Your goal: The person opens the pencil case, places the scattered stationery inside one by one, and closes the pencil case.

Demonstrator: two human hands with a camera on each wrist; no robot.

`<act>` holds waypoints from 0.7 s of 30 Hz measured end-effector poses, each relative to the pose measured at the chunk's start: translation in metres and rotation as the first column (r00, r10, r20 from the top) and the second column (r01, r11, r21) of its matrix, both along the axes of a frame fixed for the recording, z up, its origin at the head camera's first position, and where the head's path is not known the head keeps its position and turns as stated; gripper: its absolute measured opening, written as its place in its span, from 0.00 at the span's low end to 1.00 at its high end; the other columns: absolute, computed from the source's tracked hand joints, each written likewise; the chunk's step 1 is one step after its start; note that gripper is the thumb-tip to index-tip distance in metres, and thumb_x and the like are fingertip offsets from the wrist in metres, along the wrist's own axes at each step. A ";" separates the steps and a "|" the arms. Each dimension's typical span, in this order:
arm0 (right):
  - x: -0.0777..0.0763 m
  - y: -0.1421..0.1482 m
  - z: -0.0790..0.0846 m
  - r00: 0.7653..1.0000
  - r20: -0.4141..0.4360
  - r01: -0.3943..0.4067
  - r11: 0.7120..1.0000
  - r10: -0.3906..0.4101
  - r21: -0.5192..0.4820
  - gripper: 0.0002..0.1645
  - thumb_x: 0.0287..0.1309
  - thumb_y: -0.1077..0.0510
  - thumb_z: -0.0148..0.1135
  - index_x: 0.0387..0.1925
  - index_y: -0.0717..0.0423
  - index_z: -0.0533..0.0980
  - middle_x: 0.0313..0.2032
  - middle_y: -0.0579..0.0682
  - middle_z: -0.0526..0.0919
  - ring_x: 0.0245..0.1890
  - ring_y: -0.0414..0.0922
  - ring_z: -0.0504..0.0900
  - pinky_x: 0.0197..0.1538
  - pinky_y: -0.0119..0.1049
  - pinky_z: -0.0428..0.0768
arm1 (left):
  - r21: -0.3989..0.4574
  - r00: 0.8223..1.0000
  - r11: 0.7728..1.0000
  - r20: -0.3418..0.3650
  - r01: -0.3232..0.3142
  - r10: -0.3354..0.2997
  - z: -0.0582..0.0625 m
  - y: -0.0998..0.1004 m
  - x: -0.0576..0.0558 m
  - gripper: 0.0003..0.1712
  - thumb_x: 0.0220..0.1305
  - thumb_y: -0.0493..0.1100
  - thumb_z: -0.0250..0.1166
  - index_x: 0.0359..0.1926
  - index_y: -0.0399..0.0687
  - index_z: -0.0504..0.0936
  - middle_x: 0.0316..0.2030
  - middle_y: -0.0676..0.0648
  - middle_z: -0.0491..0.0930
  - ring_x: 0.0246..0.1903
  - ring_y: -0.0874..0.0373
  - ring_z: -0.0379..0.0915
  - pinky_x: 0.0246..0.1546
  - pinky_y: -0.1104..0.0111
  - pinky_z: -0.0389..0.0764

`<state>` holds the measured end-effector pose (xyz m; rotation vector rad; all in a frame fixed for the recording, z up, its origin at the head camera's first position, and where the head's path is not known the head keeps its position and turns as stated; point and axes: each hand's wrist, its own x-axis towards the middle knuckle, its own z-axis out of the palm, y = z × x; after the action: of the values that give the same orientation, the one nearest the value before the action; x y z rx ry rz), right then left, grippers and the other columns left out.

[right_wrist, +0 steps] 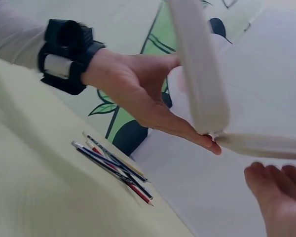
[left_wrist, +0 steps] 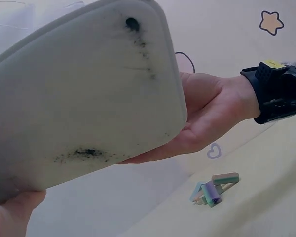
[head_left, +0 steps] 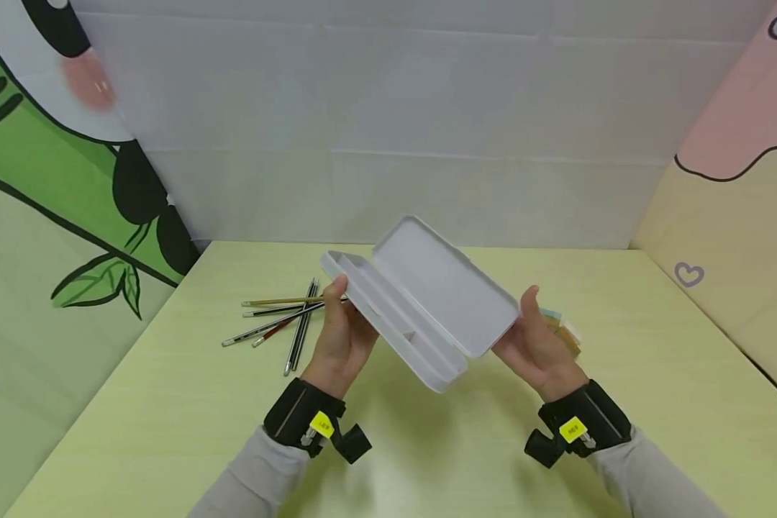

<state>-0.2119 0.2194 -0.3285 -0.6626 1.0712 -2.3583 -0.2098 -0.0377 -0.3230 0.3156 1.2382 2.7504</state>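
Fingers of the left hand [head_left: 339, 338] are curled under the tray half of an open white case [head_left: 421, 302], thumb over its near rim, holding it up off the tabletop [head_left: 168, 403]. The right hand [head_left: 537, 345] supports the lid half from below — thumb upright against the lid's edge, the other fingers flat and nearly straight beneath it (the left wrist view shows the palm spread under the lid). The case is tilted, hinge running diagonally, lid leaning toward the back wall. Its tray has a long compartment and a small divider near the low end; nothing shows inside either half. The underside, in the left wrist view, carries dark smudges and a small black dot.

On the tabletop left of the case lies a loose bunch of pencils [head_left: 278, 320], crossing one another. Behind the right hand — partly hidden by it — is a small heap of pastel erasers [left_wrist: 213, 188].
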 end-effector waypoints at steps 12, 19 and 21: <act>0.025 -0.032 0.006 0.857 0.066 0.422 0.771 -0.510 0.477 0.27 0.70 0.55 0.51 0.65 0.61 0.61 0.47 0.37 0.77 0.47 0.33 0.80 0.53 0.27 0.79 | -0.019 0.997 0.997 -0.023 -0.068 0.068 -0.003 0.007 0.001 0.48 0.56 0.72 0.56 0.72 0.60 0.53 0.55 0.50 0.66 0.55 0.58 0.65 0.59 0.68 0.70; 0.022 -0.034 -0.001 0.782 0.115 0.476 0.706 -0.613 0.525 0.27 0.71 0.58 0.49 0.66 0.65 0.60 0.45 0.38 0.77 0.44 0.31 0.80 0.50 0.25 0.79 | -0.022 0.998 0.999 -0.046 0.032 -0.033 -0.009 0.009 0.003 0.50 0.59 0.71 0.55 0.74 0.56 0.49 0.61 0.48 0.61 0.61 0.55 0.59 0.64 0.69 0.66; 0.022 -0.032 -0.001 0.780 0.109 0.477 0.699 -0.616 0.532 0.28 0.70 0.58 0.50 0.66 0.66 0.60 0.45 0.37 0.77 0.44 0.31 0.80 0.50 0.25 0.78 | -0.024 0.997 0.998 -0.052 0.056 -0.057 -0.011 0.009 0.003 0.52 0.58 0.73 0.55 0.74 0.55 0.48 0.62 0.48 0.60 0.61 0.55 0.57 0.65 0.68 0.64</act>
<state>-0.1899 0.1876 -0.3294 0.2264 1.8245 -2.3777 -0.2063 -0.0290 -0.3340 0.4160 1.2520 2.6952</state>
